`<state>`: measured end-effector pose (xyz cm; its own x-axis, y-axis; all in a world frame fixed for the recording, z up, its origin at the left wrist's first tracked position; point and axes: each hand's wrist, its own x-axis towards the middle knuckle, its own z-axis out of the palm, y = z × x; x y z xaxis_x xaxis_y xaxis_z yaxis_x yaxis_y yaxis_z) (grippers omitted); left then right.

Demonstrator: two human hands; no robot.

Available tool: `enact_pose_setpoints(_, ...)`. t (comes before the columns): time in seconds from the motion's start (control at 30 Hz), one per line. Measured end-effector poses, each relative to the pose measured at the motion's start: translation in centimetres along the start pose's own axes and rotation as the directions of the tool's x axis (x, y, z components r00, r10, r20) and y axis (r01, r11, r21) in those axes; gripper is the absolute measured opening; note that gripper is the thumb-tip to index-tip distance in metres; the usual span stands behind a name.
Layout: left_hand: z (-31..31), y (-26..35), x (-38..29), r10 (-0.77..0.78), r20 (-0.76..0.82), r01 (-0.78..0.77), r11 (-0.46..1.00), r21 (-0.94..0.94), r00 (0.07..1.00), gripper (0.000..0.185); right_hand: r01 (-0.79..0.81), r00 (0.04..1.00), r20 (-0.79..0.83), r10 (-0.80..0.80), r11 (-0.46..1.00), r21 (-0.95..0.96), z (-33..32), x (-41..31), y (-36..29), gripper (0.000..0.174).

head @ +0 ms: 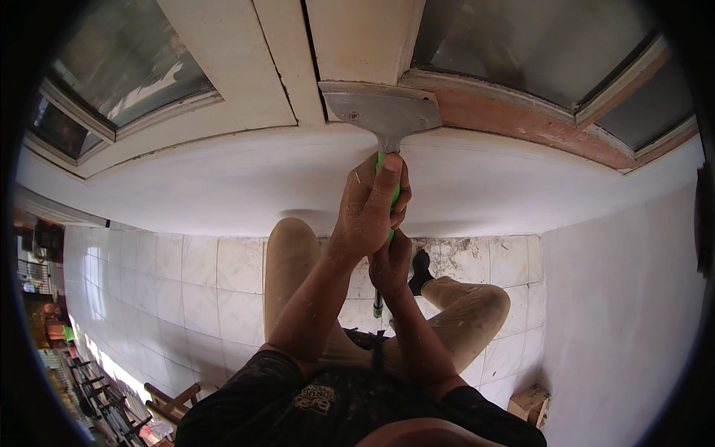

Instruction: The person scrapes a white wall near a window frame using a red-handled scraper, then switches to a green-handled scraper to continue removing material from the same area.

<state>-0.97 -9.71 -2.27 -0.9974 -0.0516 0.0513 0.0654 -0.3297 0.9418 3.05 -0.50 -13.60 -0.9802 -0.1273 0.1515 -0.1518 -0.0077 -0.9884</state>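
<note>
Both my hands grip one long-handled scraper (385, 109) with a wide metal blade and a green and dark handle. My left hand (368, 209) wraps the handle close below the blade, its thumb lying along the top. Lower down, my right hand (392, 260) holds the same handle, whose end sticks out beneath it. The blade lies over the bottom of a cream-painted window frame (357, 44), at the left end of a lower rail (503, 114) showing reddish-brown bare wood. Whether the blade's edge touches the frame cannot be told. Pale dust speckles my hands and forearms.
A white wall (234, 179) runs below the windows and meets a side wall (614, 313) on the right. My bent legs straddle the tiled floor (195, 279), which has debris along the wall. A cardboard box (529, 401) sits lower right; wooden furniture (170, 402) stands lower left.
</note>
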Motion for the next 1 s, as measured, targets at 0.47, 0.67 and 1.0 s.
enact_pose_setpoints(0.47, -0.1, 0.8, -0.3, -0.005, 0.089, 0.010, 0.998, -0.063, 0.996, 0.052, 0.014, 0.997, -0.080, -0.016, 1.000, -0.021, 0.3, -1.5, -2.0, 0.037)
enact_pose_setpoints(0.67, -0.5, 0.4, 0.4, 0.063, 0.056, -0.067, 0.995, 0.080, 0.996, 0.058, -0.075, 0.996, 0.056, 0.069, 0.991, 0.111, 0.0, 0.2, 0.1, 0.035)
enact_pose_setpoints(1.0, -1.3, 0.0, 0.8, 0.031, 0.118, -0.032, 0.999, 0.006, 0.993, 0.059, 0.057, 0.998, -0.002, -0.057, 0.987, 0.149, 1.3, 0.7, 1.5, 0.039)
